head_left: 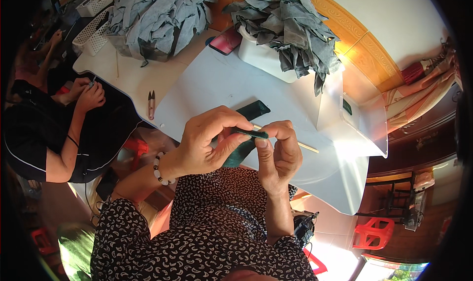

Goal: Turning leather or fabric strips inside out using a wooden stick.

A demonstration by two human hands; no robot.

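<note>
Between my two hands is a dark green strip of fabric, folded narrow along its upper edge. My left hand, with a beaded bracelet at the wrist, pinches the fold between thumb and fingertips. At the fold's other end, the thumb and forefinger of my right hand grip it close by. Part of the strip hangs below my left fingers. Just beyond lies another dark green fabric piece on the white table. A thin wooden stick lies behind my right hand, which partly hides it.
Thread snips and a phone rest on the tables. Grey-green fabric pieces heap over a white tub and a clear box. At right stands a white tray holding a small green piece. Another person's hands work at left.
</note>
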